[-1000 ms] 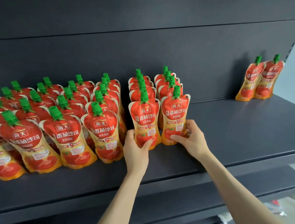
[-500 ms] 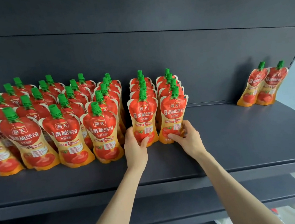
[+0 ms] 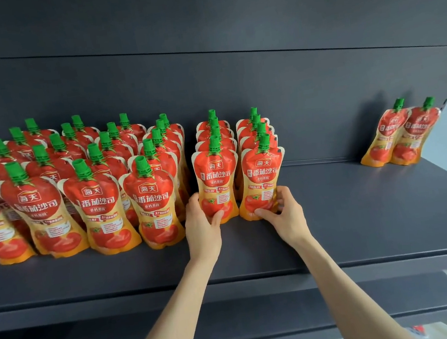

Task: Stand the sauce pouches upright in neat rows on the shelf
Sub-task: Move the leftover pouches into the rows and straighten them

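Most sauce pouches already stand in rows on the shelf (image 3: 362,208). My left hand (image 3: 202,225) grips one front pouch (image 3: 214,176), my right hand (image 3: 286,212) its neighbour (image 3: 262,175); two leaning pouches (image 3: 401,136) far right remain.

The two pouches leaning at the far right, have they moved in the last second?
No. The two pouches lean against the back wall at the same spot on the shelf; only the camera shifted.
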